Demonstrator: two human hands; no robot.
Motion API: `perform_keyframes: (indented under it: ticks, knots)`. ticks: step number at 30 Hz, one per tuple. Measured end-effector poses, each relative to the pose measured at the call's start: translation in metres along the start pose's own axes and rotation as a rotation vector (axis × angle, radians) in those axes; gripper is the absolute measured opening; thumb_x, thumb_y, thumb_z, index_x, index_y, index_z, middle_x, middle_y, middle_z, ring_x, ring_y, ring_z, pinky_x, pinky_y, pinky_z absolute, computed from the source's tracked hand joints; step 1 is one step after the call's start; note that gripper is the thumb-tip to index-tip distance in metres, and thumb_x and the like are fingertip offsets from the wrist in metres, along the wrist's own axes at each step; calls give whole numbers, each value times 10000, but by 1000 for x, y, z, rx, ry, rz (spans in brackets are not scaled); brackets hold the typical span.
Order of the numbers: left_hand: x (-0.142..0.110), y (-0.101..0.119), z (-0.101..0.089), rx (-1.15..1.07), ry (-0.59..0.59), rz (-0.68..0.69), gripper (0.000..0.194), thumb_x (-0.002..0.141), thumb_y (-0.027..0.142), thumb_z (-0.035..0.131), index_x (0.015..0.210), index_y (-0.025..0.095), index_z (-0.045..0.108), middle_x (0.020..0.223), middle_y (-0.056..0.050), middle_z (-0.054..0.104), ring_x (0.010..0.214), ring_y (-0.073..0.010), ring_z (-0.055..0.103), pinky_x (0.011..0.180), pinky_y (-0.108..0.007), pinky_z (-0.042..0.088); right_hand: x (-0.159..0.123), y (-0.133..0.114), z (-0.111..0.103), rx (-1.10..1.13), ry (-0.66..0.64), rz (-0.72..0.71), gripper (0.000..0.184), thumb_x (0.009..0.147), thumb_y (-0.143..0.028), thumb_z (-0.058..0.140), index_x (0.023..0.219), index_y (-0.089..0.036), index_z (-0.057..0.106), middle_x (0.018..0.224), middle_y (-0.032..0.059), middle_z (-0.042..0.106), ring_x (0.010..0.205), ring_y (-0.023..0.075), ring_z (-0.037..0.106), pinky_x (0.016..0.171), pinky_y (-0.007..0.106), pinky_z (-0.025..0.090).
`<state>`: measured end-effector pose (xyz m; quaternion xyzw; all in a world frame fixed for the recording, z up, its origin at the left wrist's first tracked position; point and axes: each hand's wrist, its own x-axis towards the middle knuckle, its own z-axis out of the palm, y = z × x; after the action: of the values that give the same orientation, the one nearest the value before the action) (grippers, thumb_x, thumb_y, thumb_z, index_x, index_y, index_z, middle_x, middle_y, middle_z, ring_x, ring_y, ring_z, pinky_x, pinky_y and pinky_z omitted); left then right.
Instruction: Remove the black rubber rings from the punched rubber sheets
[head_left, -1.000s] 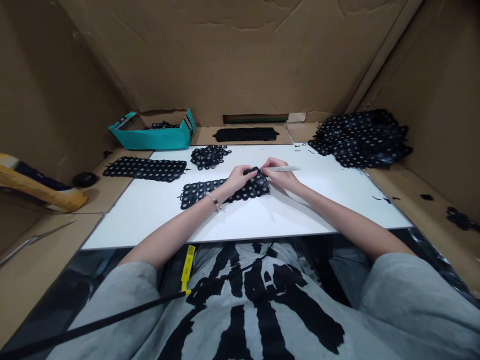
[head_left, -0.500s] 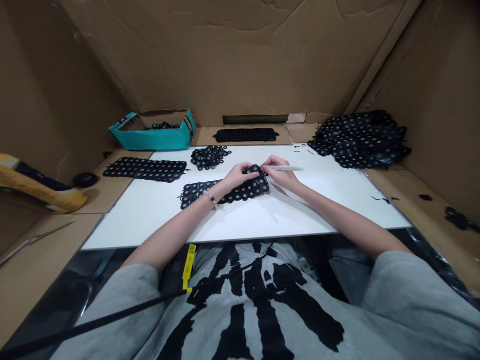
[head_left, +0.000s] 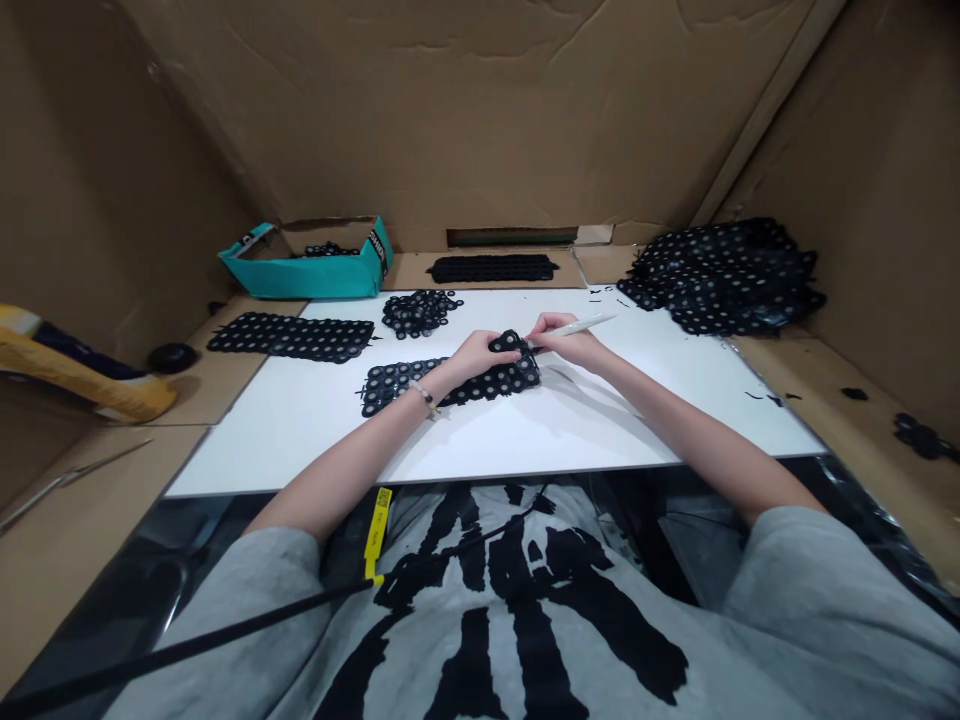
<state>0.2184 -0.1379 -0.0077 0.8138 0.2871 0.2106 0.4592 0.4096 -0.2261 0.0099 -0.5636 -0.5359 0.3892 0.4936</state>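
Two sets of fingers meet over a black ring-patterned lace strip (head_left: 420,385); the left fingers (head_left: 501,348) press together on its bunched end, the right fingers (head_left: 541,328) pinch a white pen (head_left: 589,323), its tip hidden among them; the strip lies on the white surface (head_left: 600,420).

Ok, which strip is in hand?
The black dotted strip on the white board, held by the left hand and right hand; the other strips lie untouched on the cardboard.
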Motion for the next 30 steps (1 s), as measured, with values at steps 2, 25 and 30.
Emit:
perform_keyframes:
  ticks: [2, 25, 30]
  knots:
    - [0, 0, 1, -7, 10, -14, 418, 682, 545, 775, 805, 151, 715, 771, -18, 714, 779, -221, 612, 720, -315, 438, 0, -2, 0, 5, -4, 9, 135, 721, -188, 699, 622, -198, 608, 731, 31, 714, 742, 179, 692, 745, 313, 596]
    - [-4, 2, -6, -176, -104, -23, 392, 712, 527, 765, 796, 154, 674, 755, -3, 669, 754, -189, 580, 749, -317, 429, -6, 4, 10, -329, 81, -197, 99, 782, -266, 603, 695, -219, 595, 730, 24, 696, 724, 195, 633, 671, 293, 463]
    - [-4, 1, -6, -223, -109, -50, 387, 705, 517, 778, 782, 160, 648, 747, 6, 660, 741, -176, 569, 738, -306, 415, -8, 5, 13, -407, 108, -249, 119, 811, -285, 586, 707, -227, 588, 737, 14, 695, 727, 193, 616, 678, 299, 433]
